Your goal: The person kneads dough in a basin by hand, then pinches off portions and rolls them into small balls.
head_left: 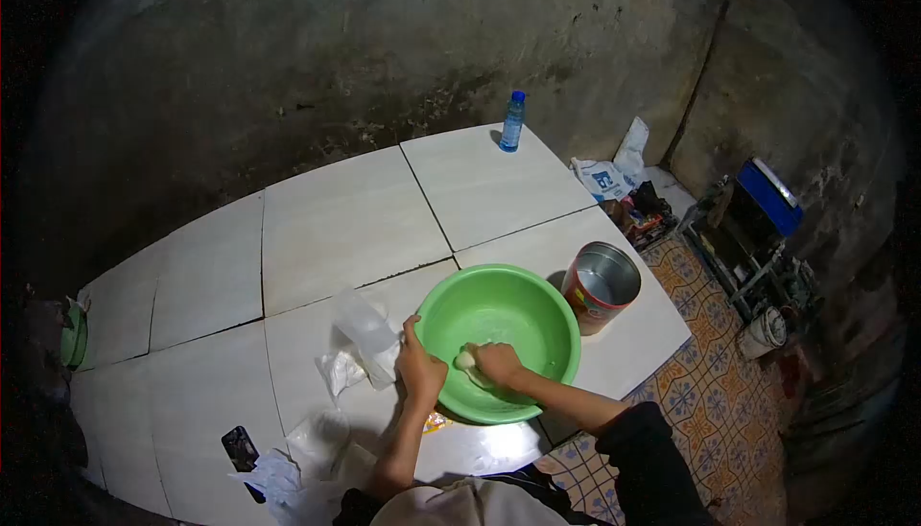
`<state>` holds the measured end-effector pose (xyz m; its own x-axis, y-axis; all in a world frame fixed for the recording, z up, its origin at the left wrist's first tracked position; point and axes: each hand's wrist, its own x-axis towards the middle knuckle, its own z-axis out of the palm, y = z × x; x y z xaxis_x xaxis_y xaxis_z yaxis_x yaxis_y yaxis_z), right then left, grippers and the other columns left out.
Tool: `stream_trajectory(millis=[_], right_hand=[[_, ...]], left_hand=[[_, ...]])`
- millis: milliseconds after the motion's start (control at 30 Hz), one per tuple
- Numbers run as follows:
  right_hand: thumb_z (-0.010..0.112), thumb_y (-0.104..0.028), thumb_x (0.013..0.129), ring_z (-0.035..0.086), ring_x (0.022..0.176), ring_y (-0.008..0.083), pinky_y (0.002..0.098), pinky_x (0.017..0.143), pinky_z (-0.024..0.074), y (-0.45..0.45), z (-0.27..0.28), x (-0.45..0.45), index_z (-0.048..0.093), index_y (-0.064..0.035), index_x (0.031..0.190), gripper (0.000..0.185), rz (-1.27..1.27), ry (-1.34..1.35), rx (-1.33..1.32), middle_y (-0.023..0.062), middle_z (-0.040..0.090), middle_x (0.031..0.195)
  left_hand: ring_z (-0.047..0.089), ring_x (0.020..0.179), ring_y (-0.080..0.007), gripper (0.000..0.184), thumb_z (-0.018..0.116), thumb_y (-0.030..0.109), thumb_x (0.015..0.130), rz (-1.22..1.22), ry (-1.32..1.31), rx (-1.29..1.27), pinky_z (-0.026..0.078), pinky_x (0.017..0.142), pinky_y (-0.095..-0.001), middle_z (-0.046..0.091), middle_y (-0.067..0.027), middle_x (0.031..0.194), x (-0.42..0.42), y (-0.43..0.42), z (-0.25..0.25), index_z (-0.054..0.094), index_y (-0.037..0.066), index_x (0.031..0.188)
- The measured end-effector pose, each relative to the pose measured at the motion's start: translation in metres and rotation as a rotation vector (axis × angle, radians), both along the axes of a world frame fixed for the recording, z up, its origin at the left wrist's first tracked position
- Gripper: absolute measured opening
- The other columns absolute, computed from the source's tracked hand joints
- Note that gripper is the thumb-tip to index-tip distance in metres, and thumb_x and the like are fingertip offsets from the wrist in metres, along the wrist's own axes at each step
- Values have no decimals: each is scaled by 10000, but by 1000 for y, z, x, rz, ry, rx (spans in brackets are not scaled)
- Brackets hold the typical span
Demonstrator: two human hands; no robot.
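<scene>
Pale dough-like lump (467, 360) sits in the green basin (518, 301), in its near left part. Basin stands on the near part of the counter (336, 229), white tiled top, dark joint lines. Orange-and-blue patterned floor (710, 420) to the right; stained grey wall (317, 56) behind on the far side.

Right hand (497, 363) reaches in over the near right rim, fingers curled together on the lump, forearm slanting in from the near right. Left hand (422, 371) on the basin's left rim, fingers clamped on it, forearm coming up from the near side.

Basin: whitish smears inside besides the lump. Tin (580, 307) just right of it, open top, bare metal inside, contents can't be made out. Translucent container (365, 325) left of basin, beside a plastic bag (342, 370) with white stuff in it. Yellow packet (436, 421) partly under the basin's near edge. Black phone (240, 447) near left, crumpled white sheet (274, 478) over part of it. Blue-capped bottle (512, 123) upright at the far edge. White sack (629, 154) beyond the counter's right end; pale bucket (764, 331) on the floor, right.
</scene>
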<state>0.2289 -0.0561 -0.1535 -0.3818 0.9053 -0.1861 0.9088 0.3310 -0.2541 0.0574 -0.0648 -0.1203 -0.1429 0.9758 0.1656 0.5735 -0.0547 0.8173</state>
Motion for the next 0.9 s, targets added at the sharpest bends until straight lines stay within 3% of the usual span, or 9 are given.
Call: stream_trajectory(millis=[133, 200, 300, 333, 367, 433, 533, 633, 900], right_hand=[[639, -143, 790, 672, 829, 345, 451, 617, 530, 23, -34, 40, 361, -93, 1400, 672, -215, 460, 23, 226, 663, 938], [612, -32, 794, 663, 905, 306, 414, 599, 561, 11, 43, 54, 109, -167, 1516, 890, 102, 819, -536, 225, 647, 1067], [590, 42, 780, 662, 831, 264, 355, 577, 594, -1, 71, 58, 70, -240, 1520, 947, 359, 615, -345, 192, 645, 1099], [581, 68, 759, 665, 782, 261, 299, 564, 612, -8, 87, 51, 179, -267, 1503, 909, 110, 578, -518, 210, 613, 1158], [603, 2, 767, 680, 740, 303, 343, 598, 598, -14, 91, 46, 406, -205, 1417, 710, -80, 537, -490, 219, 585, 1209], [592, -84, 797, 676, 790, 343, 391, 664, 568, -15, 38, 46, 574, -161, 1258, 468, 37, 232, 16, 229, 564, 1228], [564, -146, 823, 658, 829, 355, 426, 718, 536, -25, 43, 34, 620, -151, 1179, 360, -38, 113, 301, 220, 582, 1176], [533, -132, 837, 654, 869, 343, 435, 705, 536, -13, 22, 44, 610, -158, 1202, 374, 163, 191, 110, 213, 588, 1133], [568, -104, 790, 654, 731, 348, 442, 669, 534, 3, -4, -4, 613, -53, 1048, 267, 259, 56, 174, 179, 634, 856]], left_hand=[[576, 864, -497, 727, 557, -125, 626, 24, 17, -28, 438, 727, -532, 606, -271, 940, -2, 1, 6, 352, 117, 1280], [578, 869, -493, 728, 559, -122, 622, 30, 21, -60, 439, 730, -528, 605, -266, 949, -2, 1, 6, 353, 118, 1277], [576, 924, -474, 735, 559, -126, 614, 3, 6, -78, 451, 752, -508, 593, -264, 1013, -4, 3, 4, 354, 124, 1274], [572, 942, -473, 732, 557, -132, 618, 1, 12, -81, 456, 767, -504, 587, -268, 1028, -3, 4, 3, 355, 128, 1271], [572, 942, -473, 732, 557, -132, 618, -1, 10, -80, 456, 767, -504, 587, -268, 1028, -2, 4, 3, 355, 128, 1271], [573, 942, -474, 726, 558, -133, 625, 3, 14, -92, 460, 778, -503, 588, -268, 1037, -3, 4, 5, 356, 132, 1270], [573, 946, -475, 712, 577, -121, 641, 7, 13, -110, 464, 787, -501, 588, -264, 1053, -2, 4, 9, 357, 134, 1268], [575, 943, -477, 714, 579, -115, 640, -4, 37, -92, 465, 787, -505, 592, -258, 1049, -4, 2, 7, 355, 133, 1272], [580, 920, -474, 734, 556, -122, 637, 14, 19, -101, 457, 761, -517, 604, -251, 989, -1, 4, 7, 351, 144, 1289]])
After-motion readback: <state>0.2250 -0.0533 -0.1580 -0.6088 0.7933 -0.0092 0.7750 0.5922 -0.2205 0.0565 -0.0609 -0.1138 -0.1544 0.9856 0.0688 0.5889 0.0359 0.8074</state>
